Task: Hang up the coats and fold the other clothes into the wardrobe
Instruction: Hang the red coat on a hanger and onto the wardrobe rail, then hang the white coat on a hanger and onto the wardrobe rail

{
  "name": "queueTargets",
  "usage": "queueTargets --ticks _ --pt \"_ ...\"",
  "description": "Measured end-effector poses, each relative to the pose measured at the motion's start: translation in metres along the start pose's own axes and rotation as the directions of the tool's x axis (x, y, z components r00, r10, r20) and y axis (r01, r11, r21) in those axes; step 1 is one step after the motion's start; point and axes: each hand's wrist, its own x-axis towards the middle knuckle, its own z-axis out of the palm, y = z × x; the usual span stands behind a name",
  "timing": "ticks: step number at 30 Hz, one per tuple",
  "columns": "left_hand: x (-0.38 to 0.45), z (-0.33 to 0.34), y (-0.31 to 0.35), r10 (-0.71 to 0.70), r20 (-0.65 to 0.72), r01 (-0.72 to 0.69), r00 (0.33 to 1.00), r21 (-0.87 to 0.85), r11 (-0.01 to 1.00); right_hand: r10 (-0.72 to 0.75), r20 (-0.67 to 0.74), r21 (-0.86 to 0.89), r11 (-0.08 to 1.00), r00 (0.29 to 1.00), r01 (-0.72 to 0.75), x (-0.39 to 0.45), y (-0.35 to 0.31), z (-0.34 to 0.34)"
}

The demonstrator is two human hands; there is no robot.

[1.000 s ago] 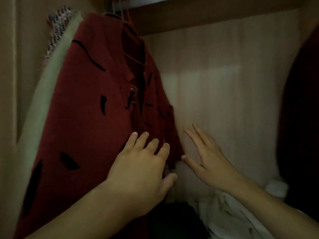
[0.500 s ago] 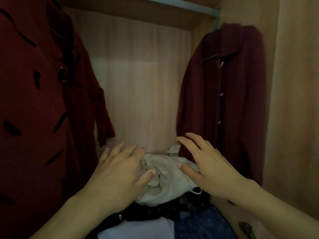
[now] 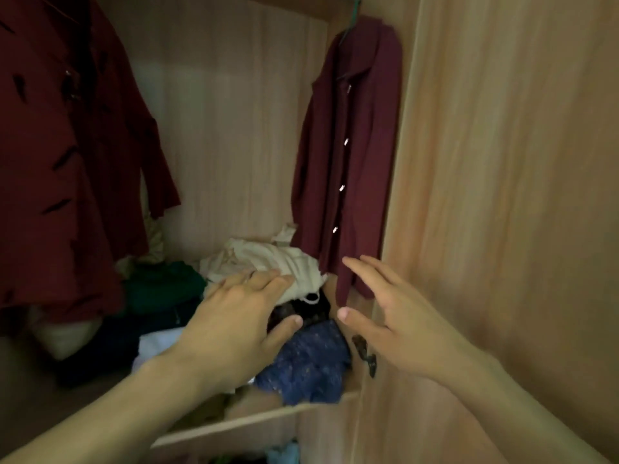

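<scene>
left hand (image 3: 234, 326): palm down over the pile of clothes on the shelf, fingers spread flat, fingertips on the cream cloth (image 3: 268, 262); holding nothing.
right hand (image 3: 398, 323): raised beside the pile, fingers splayed wide and empty, just in front of the lower hem of the dark red coat (image 3: 348, 155).
dark red coat: hangs on a green hanger (image 3: 355, 8) at the right end of the wardrobe (image 3: 231, 128), close against the side wall, buttons down the front.
red coat (image 3: 67, 155): hangs at the left, with black marks on it (its hanger is out of view).
pile: crumpled, not folded; cream cloth on top at the back, a green garment (image 3: 160, 286) to its left, a blue speckled garment (image 3: 308, 366) at the front edge, something white (image 3: 154, 346) beneath the left wrist.
shelf (image 3: 254, 420): pale wood, its front edge below the blue garment.
door (image 3: 502, 195): open at the right, a dark hinge (image 3: 365, 356) low on its inner edge.
</scene>
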Motion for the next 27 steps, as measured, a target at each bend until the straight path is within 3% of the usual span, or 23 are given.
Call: queueTargets --ticks 9,14,20,23,27 --pt "-0.022 -0.003 0.076 0.137 -0.038 -0.142 0.990 -0.167 0.976 0.140 0.018 -0.055 0.989 0.990 -0.139 -0.091 -0.015 -0.051" --pt "-0.028 0.004 0.104 0.238 -0.035 -0.238 0.971 -0.291 0.927 0.333 0.016 -0.154 0.933 0.943 -0.327 -0.142 -0.018 -0.066" --pt "-0.044 0.023 0.122 0.347 -0.075 -0.344 0.935 -0.428 0.836 0.444 -0.025 -0.222 0.871 0.896 -0.438 -0.191 -0.035 -0.073" --pt "-0.056 0.044 0.131 0.439 -0.055 -0.409 0.897 -0.481 0.776 0.543 -0.094 -0.264 0.795 0.835 -0.547 -0.224 -0.053 -0.071" --pt "-0.082 0.074 0.149 0.537 -0.009 -0.442 0.844 -0.579 0.685 0.693 -0.167 -0.328 0.632 0.701 -0.702 -0.286 -0.082 -0.068"
